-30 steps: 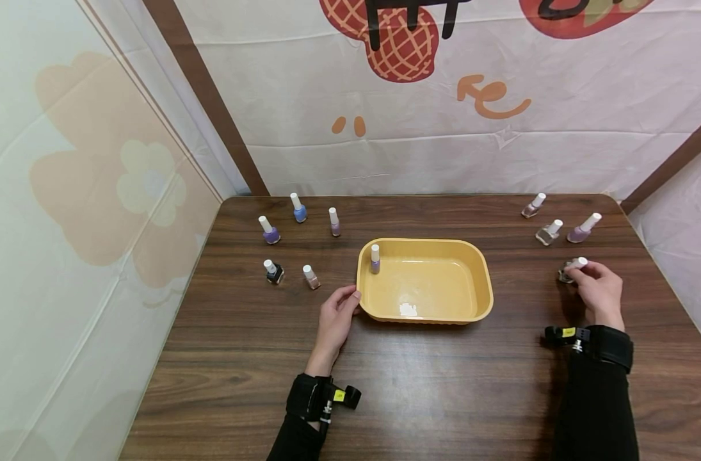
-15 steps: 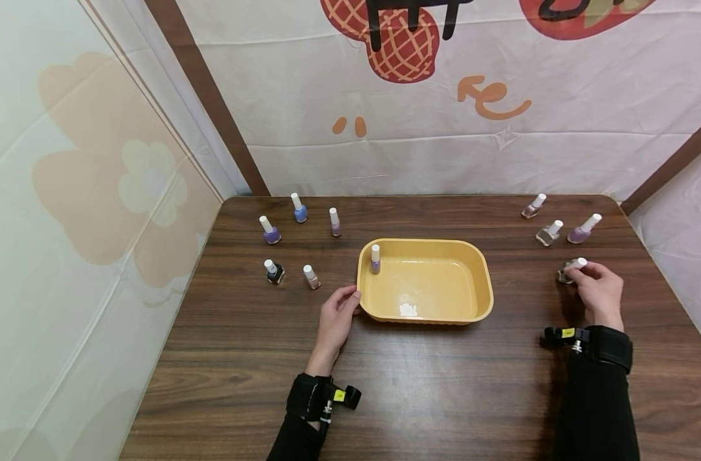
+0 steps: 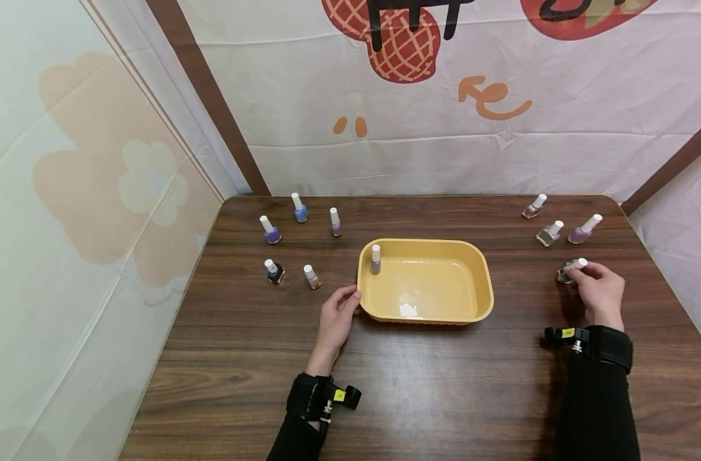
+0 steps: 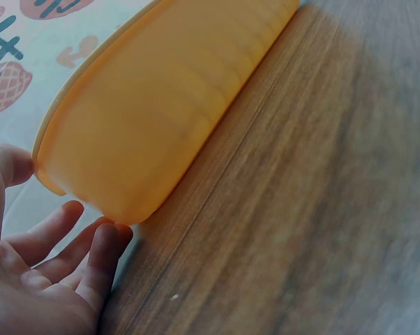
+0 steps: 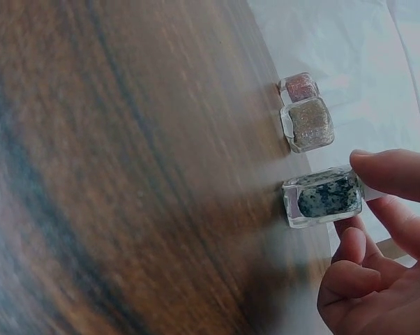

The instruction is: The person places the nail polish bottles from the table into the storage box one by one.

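Observation:
At the right, my right hand (image 3: 601, 289) pinches the white cap of a nail polish bottle (image 5: 330, 199) between thumb and fingers. Its clear glass shows dark, flecked polish, and its base is right at the tabletop. My left hand (image 3: 335, 320) touches the near left corner of a yellow plastic basin (image 3: 427, 319). In the left wrist view the thumb meets the rim and the other fingertips rest against the outer wall (image 4: 133, 139). Inside the basin, by its left wall, a light purple nail polish bottle (image 3: 376, 261) stands upright.
Beyond my right hand stand a glittery bottle (image 3: 548, 234), a mauve bottle (image 3: 580, 234) and a pinkish bottle (image 3: 533, 207). Several more are at the left, including a blue one (image 3: 301, 213), a violet one (image 3: 272, 235) and a black one (image 3: 275, 274). A printed cloth (image 3: 419, 147) hangs behind the table.

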Demonstrator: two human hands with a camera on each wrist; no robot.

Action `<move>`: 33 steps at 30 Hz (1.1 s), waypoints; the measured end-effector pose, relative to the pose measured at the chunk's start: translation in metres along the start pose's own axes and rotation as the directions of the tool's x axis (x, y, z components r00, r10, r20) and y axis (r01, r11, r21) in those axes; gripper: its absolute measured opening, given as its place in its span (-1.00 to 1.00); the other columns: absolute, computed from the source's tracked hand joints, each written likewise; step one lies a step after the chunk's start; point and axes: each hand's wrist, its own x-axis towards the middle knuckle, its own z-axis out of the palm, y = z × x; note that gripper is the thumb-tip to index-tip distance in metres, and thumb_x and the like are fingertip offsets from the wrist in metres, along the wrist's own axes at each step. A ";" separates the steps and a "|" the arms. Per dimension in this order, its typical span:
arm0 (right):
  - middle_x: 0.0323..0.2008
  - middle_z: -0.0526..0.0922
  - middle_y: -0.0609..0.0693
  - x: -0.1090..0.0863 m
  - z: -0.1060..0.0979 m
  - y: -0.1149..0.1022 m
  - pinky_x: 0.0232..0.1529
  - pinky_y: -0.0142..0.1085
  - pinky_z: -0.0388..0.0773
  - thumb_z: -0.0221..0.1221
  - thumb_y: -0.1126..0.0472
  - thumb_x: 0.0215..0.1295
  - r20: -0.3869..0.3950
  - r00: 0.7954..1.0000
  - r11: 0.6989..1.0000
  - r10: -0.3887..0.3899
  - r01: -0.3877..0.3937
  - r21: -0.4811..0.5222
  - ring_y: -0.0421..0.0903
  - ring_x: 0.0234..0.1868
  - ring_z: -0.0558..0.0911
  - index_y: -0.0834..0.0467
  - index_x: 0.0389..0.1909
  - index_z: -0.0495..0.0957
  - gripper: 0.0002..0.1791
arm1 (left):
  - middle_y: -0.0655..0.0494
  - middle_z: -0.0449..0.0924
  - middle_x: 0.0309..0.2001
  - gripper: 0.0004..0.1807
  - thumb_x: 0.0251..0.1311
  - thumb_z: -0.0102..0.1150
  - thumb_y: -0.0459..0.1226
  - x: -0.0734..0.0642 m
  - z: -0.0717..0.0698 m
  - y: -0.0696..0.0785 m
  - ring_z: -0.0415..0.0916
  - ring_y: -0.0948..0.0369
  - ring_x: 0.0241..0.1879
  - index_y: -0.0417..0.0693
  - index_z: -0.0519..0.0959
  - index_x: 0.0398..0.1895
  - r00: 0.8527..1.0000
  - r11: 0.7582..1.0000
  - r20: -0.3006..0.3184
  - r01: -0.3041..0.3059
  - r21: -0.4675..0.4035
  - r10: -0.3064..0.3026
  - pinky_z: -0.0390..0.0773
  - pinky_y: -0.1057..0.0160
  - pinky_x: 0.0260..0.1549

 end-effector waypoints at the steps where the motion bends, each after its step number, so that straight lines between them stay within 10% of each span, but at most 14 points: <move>1: -0.62 0.59 -0.33 0.000 0.000 0.000 -0.62 -0.49 0.50 0.26 0.33 0.19 0.000 1.000 1.000 0.001 -0.001 0.002 -0.35 -0.63 0.54 -0.08 -0.51 0.59 -0.78 | -0.22 0.53 0.12 -0.62 0.35 0.08 -0.24 0.000 0.000 0.000 0.55 0.03 0.07 -0.32 0.51 0.12 1.000 1.000 0.000 0.002 0.005 -0.002 0.60 0.08 -0.01; 33: -0.57 0.58 -0.40 -0.008 0.026 -0.022 -0.46 -0.59 0.39 0.36 0.24 0.11 -0.093 0.991 0.991 -0.097 0.087 -0.107 -0.39 -0.41 0.49 -0.12 -0.45 0.60 -0.82 | -0.21 0.54 0.10 -0.62 0.35 0.08 -0.24 -0.002 -0.001 0.000 0.57 0.16 0.00 -0.33 0.51 0.12 1.000 1.000 0.003 0.004 0.004 -0.004 0.60 0.13 -0.03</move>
